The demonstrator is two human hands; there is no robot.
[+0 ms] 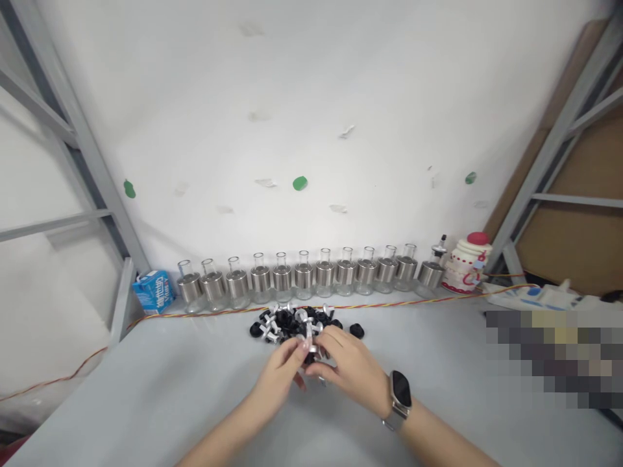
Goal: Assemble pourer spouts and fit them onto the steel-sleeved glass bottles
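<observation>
My left hand (277, 379) and my right hand (354, 368) meet at the front of a loose pile of parts. The fingers of both hands are closed on a silver bottle pourer (313, 349) with a dark lower part; the fingers partly cover it. The pile (285, 319) of silver pourer pieces and black stopper-like parts lies just beyond my fingertips. One black part (357, 331) sits slightly apart on the right. Behind stands a row of glass bottles (281, 275) with brushed metal sleeves and uncapped necks.
At the row's right end, a bottle (431, 272) carries a pourer. Beside it is a white and red cake-shaped jar (467, 263). A blue carton (154, 292) stands at the left. A twisted red-yellow wire (219, 313) crosses the grey table (195, 376). Metal frames flank both sides.
</observation>
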